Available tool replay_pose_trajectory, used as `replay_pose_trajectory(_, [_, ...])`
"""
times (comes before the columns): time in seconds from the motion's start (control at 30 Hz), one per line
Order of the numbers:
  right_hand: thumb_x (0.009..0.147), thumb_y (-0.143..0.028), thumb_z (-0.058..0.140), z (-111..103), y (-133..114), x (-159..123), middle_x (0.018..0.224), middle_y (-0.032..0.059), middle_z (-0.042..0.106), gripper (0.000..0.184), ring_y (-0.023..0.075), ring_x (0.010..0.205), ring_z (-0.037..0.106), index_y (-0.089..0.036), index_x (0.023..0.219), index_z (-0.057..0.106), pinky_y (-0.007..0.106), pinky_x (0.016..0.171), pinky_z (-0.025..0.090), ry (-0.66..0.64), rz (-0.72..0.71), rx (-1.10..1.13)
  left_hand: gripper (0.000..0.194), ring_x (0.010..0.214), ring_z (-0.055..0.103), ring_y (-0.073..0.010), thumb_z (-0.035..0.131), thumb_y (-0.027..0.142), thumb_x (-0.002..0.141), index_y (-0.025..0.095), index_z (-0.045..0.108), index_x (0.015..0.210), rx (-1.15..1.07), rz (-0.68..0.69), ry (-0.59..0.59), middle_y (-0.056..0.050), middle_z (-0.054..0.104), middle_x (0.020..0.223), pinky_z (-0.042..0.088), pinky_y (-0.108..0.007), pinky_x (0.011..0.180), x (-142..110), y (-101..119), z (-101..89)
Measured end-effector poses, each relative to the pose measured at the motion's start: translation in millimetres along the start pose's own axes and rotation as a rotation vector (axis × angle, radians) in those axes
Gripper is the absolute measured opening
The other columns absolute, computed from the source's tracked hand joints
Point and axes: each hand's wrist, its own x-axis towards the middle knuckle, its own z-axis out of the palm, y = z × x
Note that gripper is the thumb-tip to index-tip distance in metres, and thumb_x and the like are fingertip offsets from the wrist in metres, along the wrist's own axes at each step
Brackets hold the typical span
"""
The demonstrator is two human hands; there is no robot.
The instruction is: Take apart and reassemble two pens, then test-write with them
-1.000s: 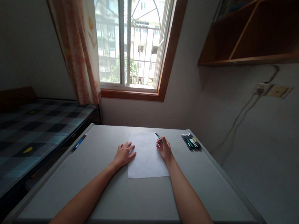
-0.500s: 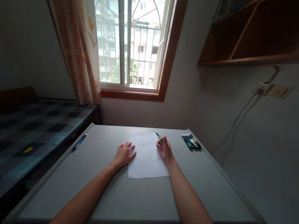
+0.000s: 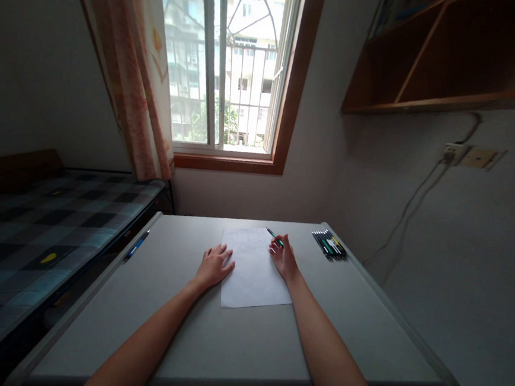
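Note:
A white sheet of paper (image 3: 253, 282) lies on the pale table (image 3: 234, 346), with faint writing across its upper part. My left hand (image 3: 214, 265) rests flat with fingers spread, its fingertips over the paper's left edge. At the sheet's right side, my right hand (image 3: 284, 259) holds a dark green and black pen (image 3: 272, 234) between its fingers. The pen slants, its far end pointing up and left; the hand hides part of it. Whether the pen touches the paper I cannot tell.
Several pens (image 3: 329, 245) lie side by side near the table's right edge. A blue pen (image 3: 137, 246) lies along the left edge. Beyond stand a window (image 3: 225, 70) and a bed (image 3: 63, 220); a wooden shelf (image 3: 435, 66) hangs at upper right.
The pen in my right hand has tilted slightly further left, and the fingers around it have shifted a little. My left hand has not moved.

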Motion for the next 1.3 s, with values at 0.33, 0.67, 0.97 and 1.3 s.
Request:
replay_pose_trajectory(0.33, [0.064,-0.030,0.066,0,8,6,0.082,0.0016,0.067,0.029,0.0101,0.060,0.058,-0.023,0.092,0.060,0.020,0.048,0.043,0.104,0.030,-0.077,0.042,0.122,0.035,-0.0234,0.041,0.047,0.080,0.027,0.052,0.116,0.001,0.012,0.016,-0.006,0.045,0.129,0.022,-0.042,0.100,1,-3,2.8])
replay_pose_trajectory(0.67, [0.064,-0.035,0.062,-22,1,24,0.051,-0.0037,0.056,0.027,0.0049,0.039,0.040,-0.016,0.082,0.068,0.018,0.039,0.033,0.304,-0.246,-0.385,0.041,0.123,0.033,-0.0230,0.042,0.045,0.080,0.027,0.051,0.117,-0.004,0.006,-0.003,-0.006,0.044,0.130,0.020,-0.043,0.101,0,-3,0.0])
replay_pose_trajectory(0.97, [0.066,-0.033,0.057,-68,-29,33,0.081,0.0098,0.067,0.025,0.0213,0.073,0.056,-0.016,0.082,0.068,0.032,0.069,0.041,0.522,-0.467,-1.120,0.041,0.123,0.033,-0.0234,0.043,0.045,0.081,0.027,0.051,0.117,-0.002,0.014,0.003,-0.006,0.044,0.130,0.021,-0.043,0.101,0,-3,-0.9])
replay_pose_trajectory(1.3, [0.075,-0.023,0.049,-99,-64,16,0.091,0.0123,0.057,0.021,0.0249,0.088,0.042,-0.016,0.083,0.067,0.035,0.070,0.027,0.627,-0.646,-1.906,0.041,0.122,0.034,-0.0234,0.043,0.045,0.080,0.027,0.051,0.116,0.001,0.027,0.017,-0.005,0.045,0.129,0.021,-0.042,0.100,0,-7,3.6])
